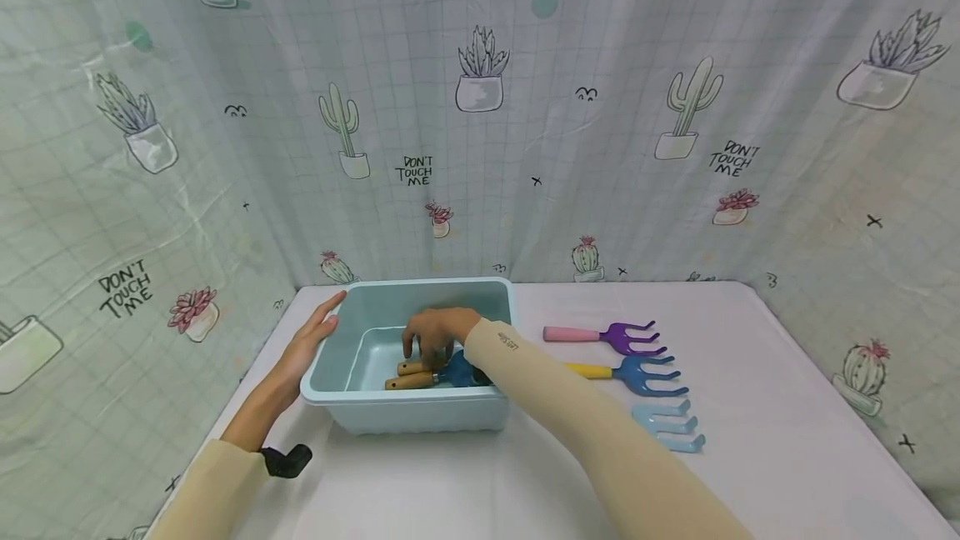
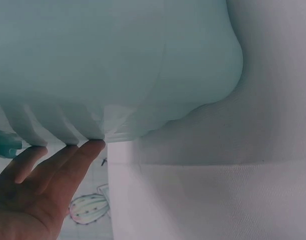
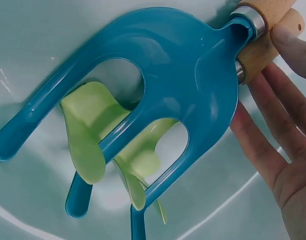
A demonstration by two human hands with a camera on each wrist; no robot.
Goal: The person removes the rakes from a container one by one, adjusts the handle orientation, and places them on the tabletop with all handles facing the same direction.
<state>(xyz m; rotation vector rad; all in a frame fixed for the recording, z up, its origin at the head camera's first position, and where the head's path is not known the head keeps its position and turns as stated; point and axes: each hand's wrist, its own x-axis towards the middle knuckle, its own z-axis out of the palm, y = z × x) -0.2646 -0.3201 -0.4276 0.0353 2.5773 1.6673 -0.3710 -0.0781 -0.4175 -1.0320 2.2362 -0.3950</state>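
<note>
Before a cactus-print curtain, we see the left grip, fingers extended, against a tub; inside, the right grip lightly pinches a wooden handle. Interlocked tines of the blue rake and green rake could snag if lifted. The curtain reads "DON'T TOUCH ME"; we cannot read the sleeve lettering.

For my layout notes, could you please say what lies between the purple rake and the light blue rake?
The head view shows a darker blue rake with a yellow handle between the purple rake and the light blue rake.
</note>
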